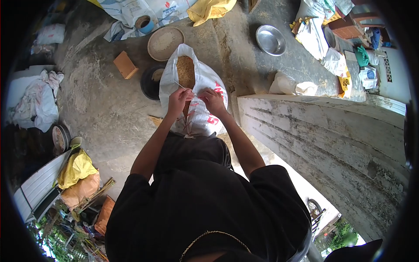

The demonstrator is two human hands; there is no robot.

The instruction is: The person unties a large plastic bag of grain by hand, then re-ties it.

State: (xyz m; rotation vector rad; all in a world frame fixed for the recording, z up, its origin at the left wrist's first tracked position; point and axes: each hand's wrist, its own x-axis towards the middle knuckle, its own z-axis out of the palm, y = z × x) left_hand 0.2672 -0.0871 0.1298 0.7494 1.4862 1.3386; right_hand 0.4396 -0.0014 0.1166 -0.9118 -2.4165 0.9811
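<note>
A white woven sack (207,74) with red print stands in front of me, its mouth partly open over golden-brown grain (185,70). My left hand (179,101) is at the left side of the opening, fingers pinched on a thin white strand. Close by on the right, my right hand (211,100) has its fingers bent together at the sack's edge; what they hold is too small to make out. Between the hands a narrow gap in the sack shows brown below them.
Behind the sack are a round woven tray (166,43) and a dark basin (150,83). A brick-like block (125,65) lies left. A metal bowl (270,40) sits at the back right. A weathered concrete wall (323,139) runs along the right.
</note>
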